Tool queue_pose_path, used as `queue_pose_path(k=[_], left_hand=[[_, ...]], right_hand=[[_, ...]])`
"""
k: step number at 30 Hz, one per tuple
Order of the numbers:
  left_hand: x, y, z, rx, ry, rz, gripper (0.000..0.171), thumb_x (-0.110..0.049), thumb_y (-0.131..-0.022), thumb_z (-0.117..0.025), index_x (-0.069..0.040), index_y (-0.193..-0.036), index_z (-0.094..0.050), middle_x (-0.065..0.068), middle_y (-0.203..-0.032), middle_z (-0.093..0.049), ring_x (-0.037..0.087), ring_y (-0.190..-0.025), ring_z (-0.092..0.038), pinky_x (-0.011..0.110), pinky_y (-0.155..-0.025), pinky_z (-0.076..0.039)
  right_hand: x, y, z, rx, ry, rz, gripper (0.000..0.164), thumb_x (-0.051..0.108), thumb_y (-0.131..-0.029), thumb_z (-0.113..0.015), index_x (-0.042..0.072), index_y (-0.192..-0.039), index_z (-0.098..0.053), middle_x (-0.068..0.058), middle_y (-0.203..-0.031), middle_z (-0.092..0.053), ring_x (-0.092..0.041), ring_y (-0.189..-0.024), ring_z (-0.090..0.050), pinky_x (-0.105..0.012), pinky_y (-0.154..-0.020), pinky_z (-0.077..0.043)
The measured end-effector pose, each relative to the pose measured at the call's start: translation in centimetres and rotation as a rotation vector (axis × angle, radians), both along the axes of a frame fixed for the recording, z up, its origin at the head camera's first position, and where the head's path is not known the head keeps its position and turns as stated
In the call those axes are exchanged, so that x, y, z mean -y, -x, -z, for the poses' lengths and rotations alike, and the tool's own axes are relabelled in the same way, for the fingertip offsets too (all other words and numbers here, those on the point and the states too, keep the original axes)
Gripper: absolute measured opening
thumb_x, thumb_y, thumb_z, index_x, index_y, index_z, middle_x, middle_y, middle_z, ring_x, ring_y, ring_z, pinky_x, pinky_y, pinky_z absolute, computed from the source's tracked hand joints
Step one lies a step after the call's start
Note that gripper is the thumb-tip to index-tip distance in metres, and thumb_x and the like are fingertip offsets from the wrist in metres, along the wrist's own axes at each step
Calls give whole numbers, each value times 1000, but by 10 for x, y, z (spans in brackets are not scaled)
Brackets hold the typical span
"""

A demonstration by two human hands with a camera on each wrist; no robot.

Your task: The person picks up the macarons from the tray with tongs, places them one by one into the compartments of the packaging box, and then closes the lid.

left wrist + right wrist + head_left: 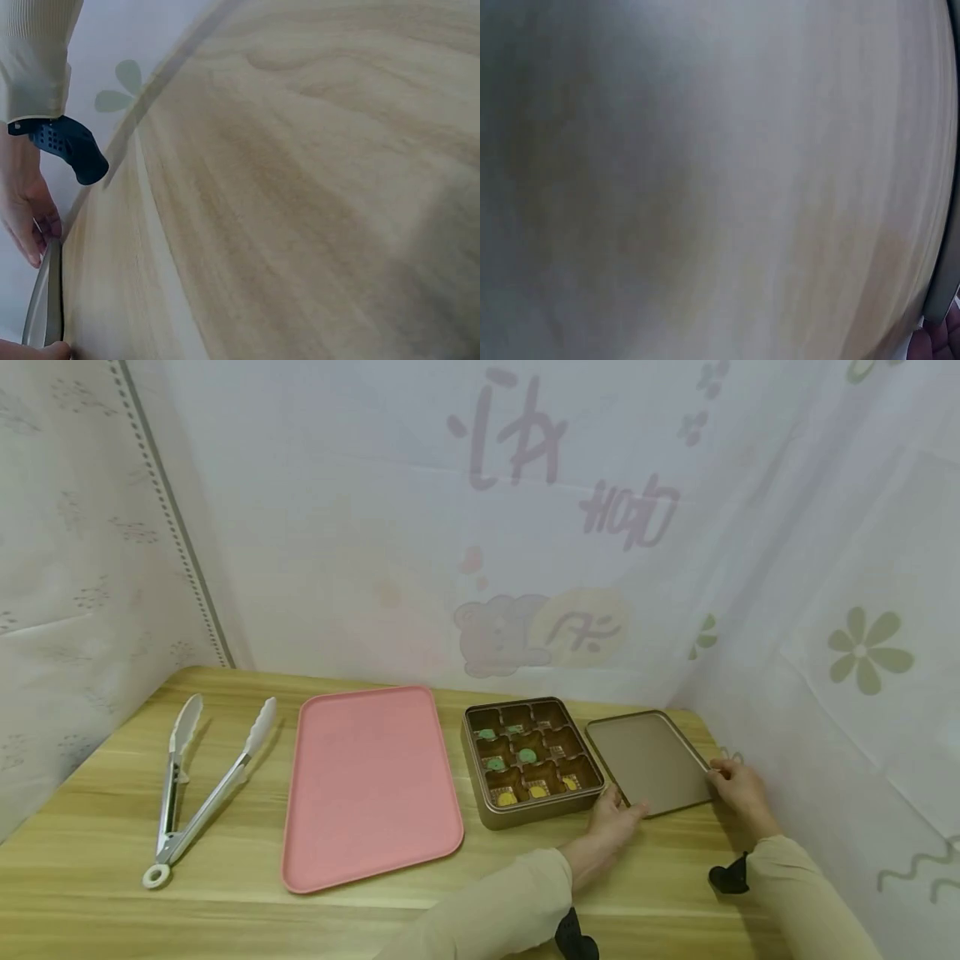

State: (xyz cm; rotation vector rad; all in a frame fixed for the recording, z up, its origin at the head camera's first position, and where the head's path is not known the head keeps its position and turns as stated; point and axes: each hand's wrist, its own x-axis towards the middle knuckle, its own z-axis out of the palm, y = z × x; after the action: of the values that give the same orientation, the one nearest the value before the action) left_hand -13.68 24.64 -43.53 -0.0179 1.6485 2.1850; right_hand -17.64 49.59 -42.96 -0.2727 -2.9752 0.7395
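Note:
Both hands are at a flat bronze-coloured tin lid [651, 760] on the right of the table. My left hand [604, 827] holds its near left corner, thumb and fingers at the edge, close beside the tin box. Along the right edge, my right hand [742, 789] pinches the lid between thumb and fingers. The square tin box [547, 814] stands uncovered to the left of the lid. Its brown divided insert [517, 768] has green pieces [528, 756] and yellow pieces [537, 792] in several compartments. In the left wrist view, the lid [46, 296] shows edge-on between both hands.
A pink tray [372, 785] lies left of the tin box. Farther left, metal tongs [176, 835] with pale tips lie spread apart. Patterned white cloth [337, 527] hangs behind and beside the wooden table [225, 910], close to my right hand.

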Motion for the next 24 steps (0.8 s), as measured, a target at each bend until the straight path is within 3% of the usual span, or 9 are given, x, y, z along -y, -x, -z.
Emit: queue_pose_path(k=[4,9,13,16,19,24], left_hand=[[0,4,0,-12,-15,-11,67,-8,-87,-62,13,-141,-27,29,-144,-33,45,-132,-32,50,-107,-30],[3,4,0,11,48,28,66,-14,-90,-62,12,-141,-28,30,-137,-40,44,-129,-36,51,-104,-33],[4,1,0,-1,96,31,44,-14,-90,-62,11,-123,-47,15,-109,-52,28,-103,-53,39,-88,-46],[4,-2,-1,-7,96,37,42,-12,-90,-61,12,-122,-47,7,-93,-49,16,-84,-49,30,-75,-45],[4,-5,-5,4,71,51,55,-9,-90,-60,12,-136,-36,6,-92,-50,14,-81,-48,28,-73,-44],[4,-8,-9,29,44,23,54,-2,-87,-62,8,-135,-39,9,-97,-53,17,-84,-52,31,-75,-48]], right_hand=[[1,0,2,-7,9,6,36,9,-94,-48,-19,-117,-50,-38,-108,-55,-50,-99,-53,-50,-78,-46],[-4,-4,3,-35,-8,8,31,5,-91,-50,-21,-107,-54,-36,-98,-58,-45,-88,-56,-42,-70,-48],[-8,-8,2,-39,-54,-5,25,3,-89,-52,-20,-96,-57,-30,-85,-60,-34,-75,-57,-33,-61,-44],[-12,-12,0,-28,-90,-26,22,3,-88,-52,-17,-89,-58,-26,-79,-60,-27,-70,-55,-32,-59,-42],[-15,-16,-3,-12,-106,-62,20,3,-87,-51,-16,-86,-58,-23,-76,-59,-23,-67,-53,-32,-58,-42],[-15,-27,-10,-25,-131,-115,16,1,-87,-53,-14,-83,-58,-18,-74,-59,-17,-64,-49,-31,-57,-41]])
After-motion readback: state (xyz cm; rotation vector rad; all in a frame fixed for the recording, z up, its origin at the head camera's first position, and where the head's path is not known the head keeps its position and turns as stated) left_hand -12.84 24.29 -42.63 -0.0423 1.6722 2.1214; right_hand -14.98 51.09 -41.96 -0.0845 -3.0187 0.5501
